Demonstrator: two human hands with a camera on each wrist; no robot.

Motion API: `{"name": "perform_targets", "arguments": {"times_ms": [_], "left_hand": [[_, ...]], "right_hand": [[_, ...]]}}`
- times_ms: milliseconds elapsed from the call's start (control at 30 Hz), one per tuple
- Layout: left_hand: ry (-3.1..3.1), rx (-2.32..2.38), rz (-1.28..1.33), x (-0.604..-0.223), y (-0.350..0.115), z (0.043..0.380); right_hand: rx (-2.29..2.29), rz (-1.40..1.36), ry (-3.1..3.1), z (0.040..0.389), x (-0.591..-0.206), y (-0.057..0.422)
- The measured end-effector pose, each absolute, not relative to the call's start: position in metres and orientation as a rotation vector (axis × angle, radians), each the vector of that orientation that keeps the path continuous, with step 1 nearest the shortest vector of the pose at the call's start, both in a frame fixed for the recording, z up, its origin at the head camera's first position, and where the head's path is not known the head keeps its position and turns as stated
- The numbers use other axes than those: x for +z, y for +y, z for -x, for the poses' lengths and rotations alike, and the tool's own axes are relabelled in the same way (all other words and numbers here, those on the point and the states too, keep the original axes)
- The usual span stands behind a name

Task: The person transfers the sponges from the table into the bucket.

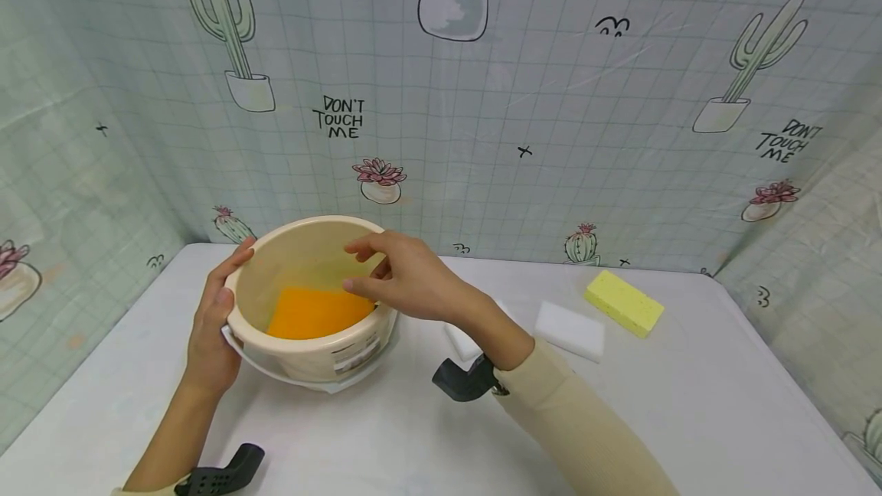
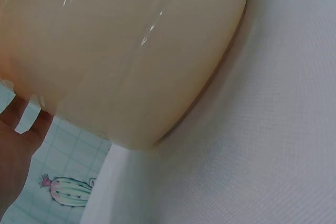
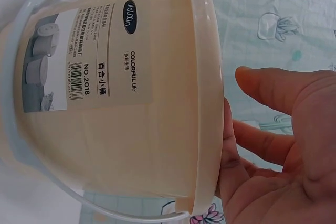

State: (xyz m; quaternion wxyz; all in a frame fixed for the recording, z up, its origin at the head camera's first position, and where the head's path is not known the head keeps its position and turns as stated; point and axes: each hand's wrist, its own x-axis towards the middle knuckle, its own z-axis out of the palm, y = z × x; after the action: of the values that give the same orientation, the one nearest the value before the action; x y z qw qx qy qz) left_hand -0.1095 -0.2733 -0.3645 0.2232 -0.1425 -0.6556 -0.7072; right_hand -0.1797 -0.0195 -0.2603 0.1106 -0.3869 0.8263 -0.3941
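Note:
A cream plastic bucket (image 1: pixel 292 360) stands on the white table, its pale handle (image 1: pixel 276 380) hanging down in front. My left hand (image 1: pixel 215 331) grips its left side near the rim; in the left wrist view, fingers (image 2: pixel 39 129) lie against the bucket wall (image 2: pixel 121 72). An orange, flat-sided piece (image 1: pixel 313 314), perhaps a sponge, lies inside the bucket. Above the right part of the opening is my right hand (image 1: pixel 413 278), thumb and fingers loosely bent and apart, nothing between them. The right wrist view shows the bucket's printed label (image 3: pixel 89 59) and the right hand (image 3: pixel 286 150) at the rim.
Right of the bucket lie a white block (image 1: pixel 570 330) and a yellow sponge (image 1: pixel 623 303). Another white piece (image 1: pixel 463 341) is partly hidden behind my right wrist. A cloth printed with cacti (image 1: pixel 441 113) hangs behind the table (image 1: pixel 386 442) and along both sides.

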Motion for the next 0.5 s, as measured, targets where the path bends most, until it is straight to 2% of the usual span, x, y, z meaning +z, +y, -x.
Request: {"name": "perform_targets", "arguments": {"times_ms": [500], "left_hand": [[-1.788, -1.976, 0.309, -0.367, -0.274, 0.112]], "right_hand": [[-1.243, 1.253, 2.436, 0.173, -0.262, -0.004]]}}
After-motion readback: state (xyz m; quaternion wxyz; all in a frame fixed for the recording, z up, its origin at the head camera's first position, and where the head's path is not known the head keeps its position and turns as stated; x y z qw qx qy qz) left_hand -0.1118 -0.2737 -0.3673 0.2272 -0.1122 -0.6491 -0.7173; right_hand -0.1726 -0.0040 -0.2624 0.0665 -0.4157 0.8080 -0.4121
